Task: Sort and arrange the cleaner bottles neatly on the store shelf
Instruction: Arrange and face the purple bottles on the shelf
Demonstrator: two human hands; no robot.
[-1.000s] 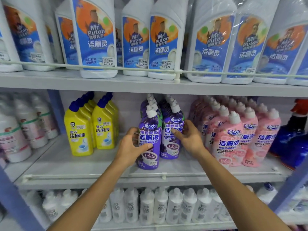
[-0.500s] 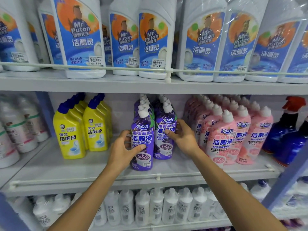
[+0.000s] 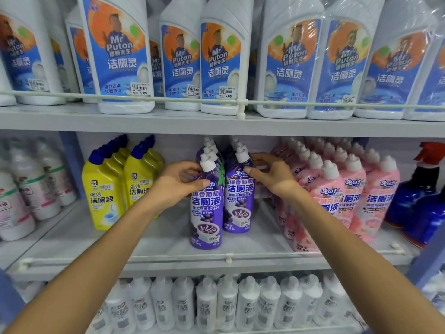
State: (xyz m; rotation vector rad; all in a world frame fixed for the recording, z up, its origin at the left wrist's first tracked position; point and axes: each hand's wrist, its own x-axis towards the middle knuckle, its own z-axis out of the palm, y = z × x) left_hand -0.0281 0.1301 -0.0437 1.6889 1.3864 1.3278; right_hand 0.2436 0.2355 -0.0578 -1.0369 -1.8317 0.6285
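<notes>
Head view shows me the two purple rows in the centre of the middle shelf (image 3: 166, 244), between the yellow bottles (image 3: 103, 196) on the left and the pink bottles (image 3: 337, 196) on the right. I judge that the step in hand is the lining up of these two rows at their front. The left purple bottle (image 3: 207, 213) stands nearer to the front rail (image 3: 168, 259) than the right purple bottle (image 3: 238, 206), so the fronts are not level. My left hand (image 3: 178, 183) grips the left purple bottle high up, below the white cap, with the thumb across the top of the label and the fingers curled round the far side. My right hand (image 3: 272, 175) pinches the right purple bottle at its shoulder, thumb on the front and fingers reaching behind the neck. Both forearms come up from below and point inward to the same spot, wrists nearly straight. The next move, I think, calls for a small slide of one bottle until both labels sit in one line. The grip is high and the bottles are tall, so I would push slowly and low to avoid tipping the row behind.
</notes>
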